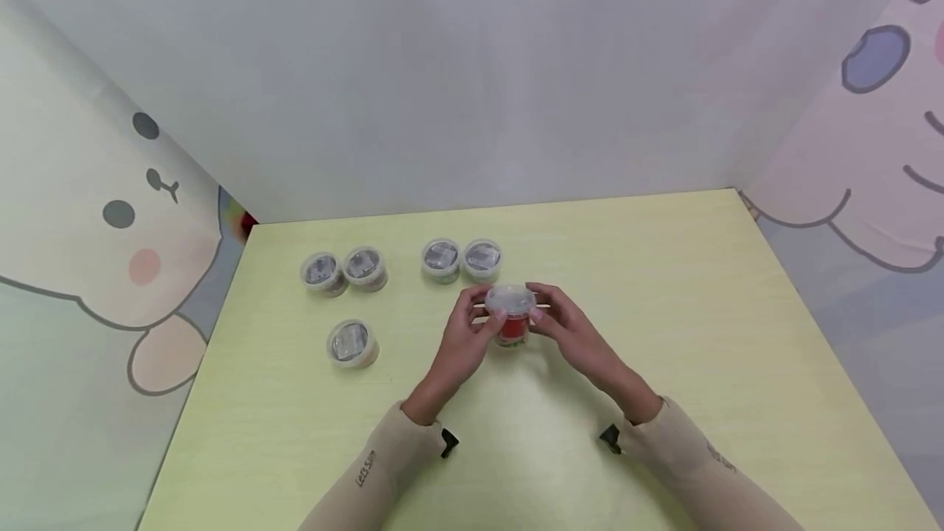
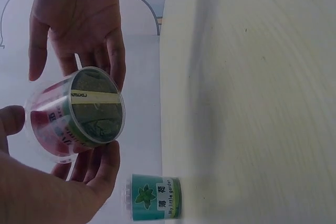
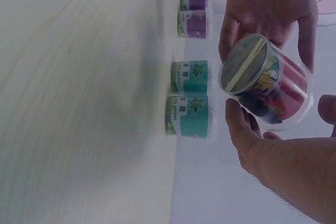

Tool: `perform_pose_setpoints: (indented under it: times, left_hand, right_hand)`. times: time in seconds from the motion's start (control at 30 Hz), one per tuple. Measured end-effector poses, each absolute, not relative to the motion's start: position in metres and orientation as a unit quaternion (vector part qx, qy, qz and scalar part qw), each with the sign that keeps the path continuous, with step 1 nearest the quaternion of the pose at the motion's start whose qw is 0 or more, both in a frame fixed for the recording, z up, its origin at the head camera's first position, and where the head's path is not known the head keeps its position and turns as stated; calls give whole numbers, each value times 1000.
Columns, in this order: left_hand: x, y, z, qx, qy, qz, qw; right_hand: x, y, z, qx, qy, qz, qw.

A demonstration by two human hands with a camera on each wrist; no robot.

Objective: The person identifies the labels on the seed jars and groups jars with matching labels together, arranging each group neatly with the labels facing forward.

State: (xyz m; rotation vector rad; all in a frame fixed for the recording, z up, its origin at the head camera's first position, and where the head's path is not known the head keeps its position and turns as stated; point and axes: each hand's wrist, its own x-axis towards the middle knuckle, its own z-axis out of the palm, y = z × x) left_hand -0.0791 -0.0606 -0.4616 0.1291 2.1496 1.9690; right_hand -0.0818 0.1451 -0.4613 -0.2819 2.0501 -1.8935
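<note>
Both of my hands hold a lidded clear plastic cup with a red label [image 1: 514,328] near the middle of the table. My left hand [image 1: 466,338] is on its left side, thumb in front at the lid's edge. On the other side, my right hand [image 1: 578,340] has its thumb by the rim and its fingers behind. The wrist views show the cup tilted above the tabletop. A pale strip with small lettering [image 2: 94,97] crosses its dark base. Just beyond the hands stand two teal-labelled cups [image 3: 190,116], printed "My little garden".
Two purple-labelled cups [image 3: 194,23] stand together at the back left, one of them [image 1: 365,269] close to the teal pair. Another lidded cup [image 1: 352,344] sits nearer, left of my left hand. The pale yellow table [image 1: 664,285] meets a grey-white cloth wall [image 1: 487,105] behind.
</note>
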Motion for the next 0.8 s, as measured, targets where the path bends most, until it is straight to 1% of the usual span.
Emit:
perform_pose_setpoints:
  times: [0.27,0.4,0.67,0.8]
  left_hand:
    - [-74,-56,-463,23,745,660,97]
    - [-72,-55,-462,23,748,655,102]
    - [-73,-58,-460,41,739,664,110]
    - [-74,-60,-460,51,732,667,125]
  right_hand:
    - [-79,140,-461,-72,755,-632,158]
    - [-78,139,-462,-70,764,-624,152]
    - [-77,144,-461,-77,731,-656,168]
    - [-77,145,-460,-83,721,-665,176]
